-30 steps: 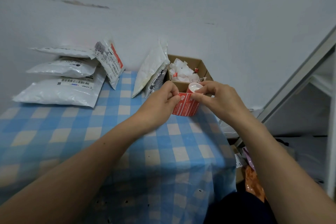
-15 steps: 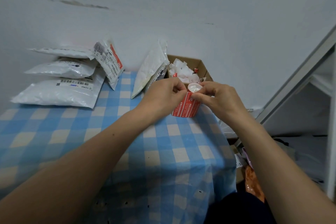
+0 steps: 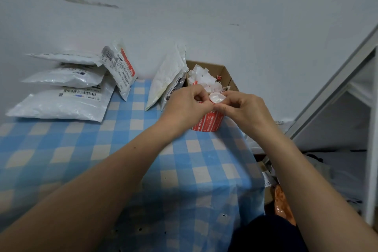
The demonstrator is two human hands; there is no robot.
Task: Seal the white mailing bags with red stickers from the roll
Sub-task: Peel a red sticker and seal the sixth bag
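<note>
A roll of red stickers (image 3: 207, 123) with a white core stands upright on the blue checked tablecloth (image 3: 126, 155), in front of the box. My right hand (image 3: 243, 111) grips the top of the roll. My left hand (image 3: 187, 106) pinches at the roll's upper edge, fingertips meeting those of the right hand. Several white mailing bags (image 3: 61, 104) lie stacked at the back left. One bag with a red sticker (image 3: 120, 73) leans on that stack, and two more bags (image 3: 165, 82) lean against the box.
A brown cardboard box (image 3: 225, 71) at the back holds white backing scraps. The wall stands right behind the table. A grey shelf frame (image 3: 347, 80) rises on the right, with clutter on the floor past the table's right edge.
My left hand has moved up from the roll's side to its top edge, closing against the right hand's fingertips. The roll has stayed in place.
</note>
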